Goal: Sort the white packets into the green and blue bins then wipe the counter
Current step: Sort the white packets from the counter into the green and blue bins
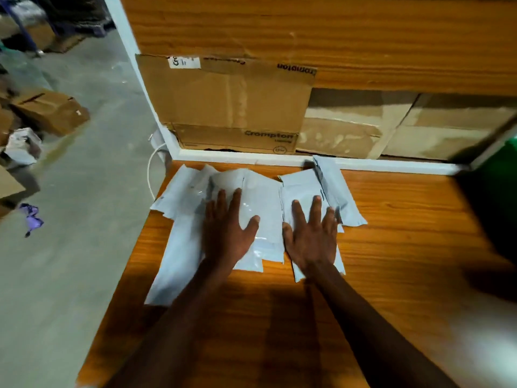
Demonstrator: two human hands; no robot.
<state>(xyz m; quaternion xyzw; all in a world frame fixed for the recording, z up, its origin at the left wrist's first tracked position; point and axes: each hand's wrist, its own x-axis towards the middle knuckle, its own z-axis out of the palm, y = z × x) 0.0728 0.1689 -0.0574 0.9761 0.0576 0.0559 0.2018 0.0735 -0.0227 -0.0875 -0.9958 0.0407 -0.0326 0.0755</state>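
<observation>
Head view: white packets (260, 197) overlap at the wooden worktop's (391, 219) far left — long axes mostly running away from the person. Left hand (228, 231) and right hand (312, 239) press flat on them, fingers straight — grasping nothing.

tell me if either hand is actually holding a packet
Neither: the left hand and right hand lie flat, fingers straight, on the white packets.

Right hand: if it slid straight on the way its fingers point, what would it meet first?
The right hand lies flat on the white packets, fingers pointing at the back. It would probably cross more packets, then meet the white ledge.
</observation>
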